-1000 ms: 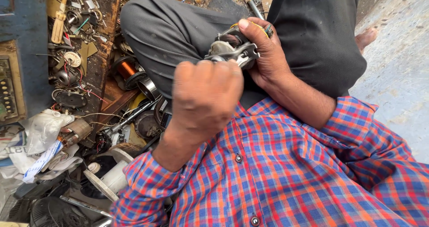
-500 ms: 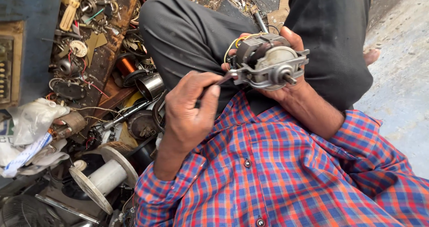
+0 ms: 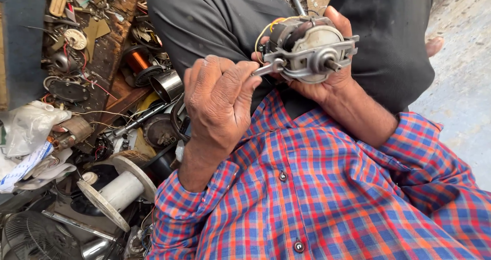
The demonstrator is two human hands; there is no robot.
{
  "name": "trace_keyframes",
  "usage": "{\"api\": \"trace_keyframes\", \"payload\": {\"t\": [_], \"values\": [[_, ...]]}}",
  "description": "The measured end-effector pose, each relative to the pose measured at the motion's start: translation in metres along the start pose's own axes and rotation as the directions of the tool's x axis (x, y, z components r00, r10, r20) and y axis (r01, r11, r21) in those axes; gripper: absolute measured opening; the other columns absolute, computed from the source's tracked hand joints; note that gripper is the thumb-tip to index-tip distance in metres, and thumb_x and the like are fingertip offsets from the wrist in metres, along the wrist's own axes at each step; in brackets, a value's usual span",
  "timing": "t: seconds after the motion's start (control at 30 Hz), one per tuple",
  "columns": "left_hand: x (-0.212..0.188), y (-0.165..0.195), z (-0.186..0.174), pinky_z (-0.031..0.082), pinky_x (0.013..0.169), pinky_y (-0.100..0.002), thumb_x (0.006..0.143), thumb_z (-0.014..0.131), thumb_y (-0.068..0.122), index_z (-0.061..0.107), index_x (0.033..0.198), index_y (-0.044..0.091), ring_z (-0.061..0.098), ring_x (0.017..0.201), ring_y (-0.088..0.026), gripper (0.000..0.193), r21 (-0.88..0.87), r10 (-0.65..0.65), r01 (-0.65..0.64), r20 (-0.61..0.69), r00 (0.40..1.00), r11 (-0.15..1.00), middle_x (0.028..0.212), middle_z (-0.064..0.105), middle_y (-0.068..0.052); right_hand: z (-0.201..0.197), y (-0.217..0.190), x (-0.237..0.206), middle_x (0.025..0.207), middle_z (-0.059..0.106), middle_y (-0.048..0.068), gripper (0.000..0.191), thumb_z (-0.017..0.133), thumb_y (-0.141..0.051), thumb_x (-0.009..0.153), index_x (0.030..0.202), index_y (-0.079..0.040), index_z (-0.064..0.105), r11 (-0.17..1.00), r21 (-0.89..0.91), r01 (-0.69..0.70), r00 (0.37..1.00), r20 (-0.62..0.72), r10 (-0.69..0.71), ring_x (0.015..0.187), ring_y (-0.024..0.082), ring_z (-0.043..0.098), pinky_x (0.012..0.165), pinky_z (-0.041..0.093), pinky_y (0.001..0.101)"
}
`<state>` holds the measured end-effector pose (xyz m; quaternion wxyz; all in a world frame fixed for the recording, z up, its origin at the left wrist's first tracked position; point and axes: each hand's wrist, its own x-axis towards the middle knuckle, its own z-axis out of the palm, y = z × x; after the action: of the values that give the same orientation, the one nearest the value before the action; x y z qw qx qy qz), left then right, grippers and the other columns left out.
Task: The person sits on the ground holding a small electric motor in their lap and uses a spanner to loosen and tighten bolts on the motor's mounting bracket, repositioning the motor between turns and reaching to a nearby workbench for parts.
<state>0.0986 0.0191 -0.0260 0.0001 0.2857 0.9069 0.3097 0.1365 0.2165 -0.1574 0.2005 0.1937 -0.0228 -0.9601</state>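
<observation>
My right hand cups a small grey electric motor from below, above my lap. The motor's shaft end faces up toward me, and yellow wires and a dark winding show at its back. My left hand is closed in a fist around a tool. The tool's metal shaft sticks out to the right, and its tip touches the motor's bracket on the left side. I wear a red and blue checked shirt and dark trousers.
Scrap parts are heaped on my left: a white spool, a copper coil, a metal cup, a fan grille and a plastic bag. Grey concrete floor lies on the right.
The motor has turned so its shaft end faces me, and it sits further right. My left hand has moved off the front of the motor and now holds the tool against its side.
</observation>
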Motion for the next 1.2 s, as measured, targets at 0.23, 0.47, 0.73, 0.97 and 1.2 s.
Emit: {"api": "trace_keyframes", "payload": {"t": [0.23, 0.47, 0.73, 0.97, 1.2], "values": [[0.04, 0.014, -0.029, 0.037, 0.078, -0.04, 0.1, 0.069, 0.017, 0.071, 0.112, 0.005, 0.053, 0.084, -0.019, 0.018, 0.268, 0.263, -0.29, 0.134, 0.956, 0.919, 0.094, 0.06, -0.003, 0.015, -0.001, 0.001, 0.117, 0.068, 0.026, 0.071, 0.06, -0.062, 0.099, 0.127, 0.003, 0.065, 0.997, -0.062, 0.056, 0.993, -0.099, -0.061, 0.105, 0.038, 0.071, 0.089, 0.063, 0.0479], [0.064, 0.024, -0.036, 0.036, 0.072, -0.038, 0.088, 0.064, 0.012, 0.062, 0.079, 0.01, 0.048, 0.075, -0.02, 0.01, 0.41, 0.357, -0.48, 0.343, 0.869, 0.775, 0.078, 0.048, -0.004, 0.016, -0.001, 0.005, 0.1, 0.069, 0.012, 0.051, 0.067, -0.054, 0.1, 0.107, -0.003, 0.064, 0.995, 0.014, 0.1, 0.973, -0.208, -0.095, 0.091, 0.026, 0.073, 0.089, 0.065, 0.0449], [0.061, 0.031, -0.017, 0.037, 0.073, -0.038, 0.085, 0.067, 0.01, 0.057, 0.066, 0.011, 0.044, 0.071, -0.017, 0.022, 0.529, 0.331, -0.548, 0.453, 0.828, 0.648, 0.073, 0.043, -0.004, -0.003, 0.002, 0.006, 0.102, 0.07, 0.012, 0.051, 0.069, -0.052, 0.093, 0.113, -0.005, 0.067, 0.991, -0.08, 0.105, 0.954, -0.272, -0.123, 0.094, 0.026, 0.072, 0.084, 0.065, 0.0434], [0.054, 0.025, -0.02, 0.036, 0.067, -0.038, 0.085, 0.068, 0.009, 0.059, 0.072, 0.011, 0.047, 0.068, -0.018, 0.015, 0.459, 0.322, -0.513, 0.432, 0.842, 0.726, 0.074, 0.047, -0.005, -0.008, 0.001, 0.006, 0.105, 0.069, 0.012, 0.052, 0.07, -0.054, 0.094, 0.116, -0.007, 0.066, 0.989, -0.089, 0.116, 0.954, -0.267, -0.136, 0.097, 0.027, 0.071, 0.087, 0.065, 0.0476], [0.041, 0.008, -0.02, 0.034, 0.068, -0.037, 0.105, 0.065, 0.006, 0.072, 0.106, -0.002, 0.049, 0.071, -0.014, 0.011, 0.465, 0.324, -0.429, 0.29, 0.9, 0.775, 0.082, 0.053, -0.003, -0.001, 0.002, 0.007, 0.11, 0.07, 0.016, 0.065, 0.067, -0.059, 0.087, 0.12, -0.003, 0.066, 0.991, -0.106, 0.079, 0.953, -0.283, -0.106, 0.103, 0.031, 0.072, 0.096, 0.064, 0.0556]]}}
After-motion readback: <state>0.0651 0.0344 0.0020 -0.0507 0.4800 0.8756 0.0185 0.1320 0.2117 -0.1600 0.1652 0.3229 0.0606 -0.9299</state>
